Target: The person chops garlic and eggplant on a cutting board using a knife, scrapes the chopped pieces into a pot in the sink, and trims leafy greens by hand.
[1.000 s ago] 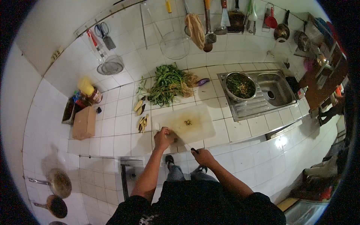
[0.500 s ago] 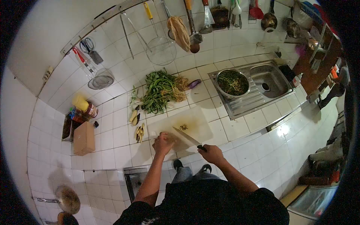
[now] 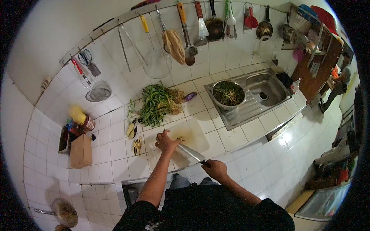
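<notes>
My right hand [image 3: 216, 169] grips the dark handle of a kitchen knife [image 3: 192, 154], its wide blade pointing up and left over the white cutting board [image 3: 198, 136]. At the blade's tip end is my left hand [image 3: 166, 142], fingers apart, over the board's left part. Small chopped bits [image 3: 180, 139] lie right beside that hand, close to the blade; I cannot tell whether the fingers touch them. Left of the board are cut eggplant pieces [image 3: 132, 129] and thin eggplant strips [image 3: 137, 146]. Behind it lies a bunch of leafy greens with roots [image 3: 156, 106].
A purple eggplant [image 3: 190, 96] lies by the roots. Further right, a metal bowl of chopped greens [image 3: 228, 94] stands on the drainboard of a steel sink [image 3: 266, 85]. A cardboard box [image 3: 81, 151] stands left. Utensils hang on the wall; another person [image 3: 339, 81] stands far right.
My left hand has shifted toward the chopped bits and spread its fingers. The knife has swung lower, blade tip now close to that hand. The camera view has tilted up slightly.
</notes>
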Demonstrator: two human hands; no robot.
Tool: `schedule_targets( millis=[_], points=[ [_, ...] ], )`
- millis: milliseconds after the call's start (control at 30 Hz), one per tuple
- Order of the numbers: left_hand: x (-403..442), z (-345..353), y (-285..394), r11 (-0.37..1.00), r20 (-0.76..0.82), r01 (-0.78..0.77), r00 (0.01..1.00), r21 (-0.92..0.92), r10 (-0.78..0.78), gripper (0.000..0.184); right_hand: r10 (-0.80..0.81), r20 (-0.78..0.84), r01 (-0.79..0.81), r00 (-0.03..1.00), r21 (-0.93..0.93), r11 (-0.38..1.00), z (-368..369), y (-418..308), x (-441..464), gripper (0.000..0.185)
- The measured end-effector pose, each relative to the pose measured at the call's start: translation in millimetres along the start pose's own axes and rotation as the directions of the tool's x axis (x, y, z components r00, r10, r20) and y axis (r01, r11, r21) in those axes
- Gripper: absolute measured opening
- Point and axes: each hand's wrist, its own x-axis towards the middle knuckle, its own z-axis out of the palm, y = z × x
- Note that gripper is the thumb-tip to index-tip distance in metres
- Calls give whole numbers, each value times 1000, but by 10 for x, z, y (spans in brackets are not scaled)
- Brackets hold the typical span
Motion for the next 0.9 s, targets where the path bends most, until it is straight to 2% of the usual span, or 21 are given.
schedule_targets(
  millis=[33,67,133,167,233,267,333,400,467,533,567,600,633,700,733,800,833,867,900],
  points=[
    [20,-31,3,1000,-5,-8,1000,9,8,68,-16,-12,16,1000,11,1000,-3,10,-6,39],
    [52,-67,-10,1000,-17,-13,1000,6,13,68,-12,3,12,1000,8,1000,-8,18,-11,41],
    [97,-61,-130,998,-46,-52,997,39,54,47,18,104,-25,994,68,997,-31,12,-7,46],
    [75,-60,-171,997,-125,-60,990,50,66,35,15,101,-23,995,75,997,41,29,-10,46],
    [85,-40,-295,999,-115,-36,993,32,40,33,-23,175,18,984,34,999,49,-12,40,49],
    [77,-24,-365,1000,-94,-4,996,9,5,32,-120,188,105,975,89,990,-54,-66,-11,51],
    [79,13,-496,990,-38,90,996,110,-86,31,-191,218,176,957,89,980,337,83,225,50],
    [107,258,-903,969,-15,63,998,-240,-69,31,-129,259,103,957,111,988,423,66,363,51],
    [143,390,-960,978,-54,0,998,-208,-11,31,-120,299,99,947,82,992,502,64,528,51],
    [-62,298,-890,988,-134,-56,990,-146,36,30,-87,180,65,980,119,991,464,-10,589,52],
    [-123,158,-757,986,-119,-64,992,-156,46,28,-88,187,72,978,89,993,334,-64,581,50],
    [-104,71,-613,981,-111,-83,992,-176,64,27,-161,142,152,977,72,986,273,-26,561,49],
    [-45,86,-540,981,-111,-75,992,-181,56,27,-163,168,152,972,77,985,201,-14,536,49],
    [63,94,-414,948,-98,-200,979,-247,181,22,-165,192,152,967,79,985,100,23,476,49],
    [73,16,-288,948,-96,-197,979,-249,179,22,-149,219,137,964,66,988,84,62,439,49],
    [46,-142,-75,980,63,-189,979,-55,192,20,-119,244,109,963,56,993,120,63,262,50],
    [163,-126,-3,988,217,-151,966,18,144,20,-113,225,97,968,80,992,118,95,207,51],
    [250,-91,49,988,216,-156,965,3,152,20,-105,218,84,970,105,991,130,132,170,52],
    [276,-55,39,985,232,-172,958,5,167,21,-74,297,61,952,51,997,199,165,203,52]
  ],
)
